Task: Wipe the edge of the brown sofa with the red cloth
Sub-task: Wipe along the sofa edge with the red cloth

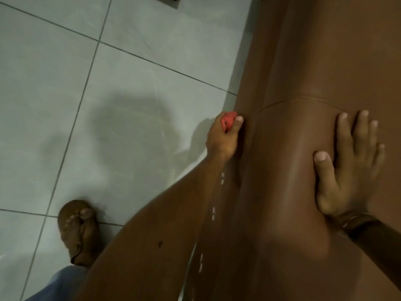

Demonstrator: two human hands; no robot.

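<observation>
The brown sofa (303, 61) fills the right side of the head view, its rounded leather edge running from top to bottom. My left hand (221, 140) is closed around a bunched red cloth (227, 121) and presses it against the sofa's outer side, close to the floor. Only a small part of the cloth shows between my fingers. My right hand (351, 161) lies flat on top of the rounded edge, fingers spread, holding nothing. A dark band sits on that wrist.
Pale grey floor tiles (108, 94) with dark grout lines spread to the left of the sofa. My foot in a brown sandal (78, 231) stands on the tiles at the lower left, beside a blue trouser leg. A dark object sits at the top edge.
</observation>
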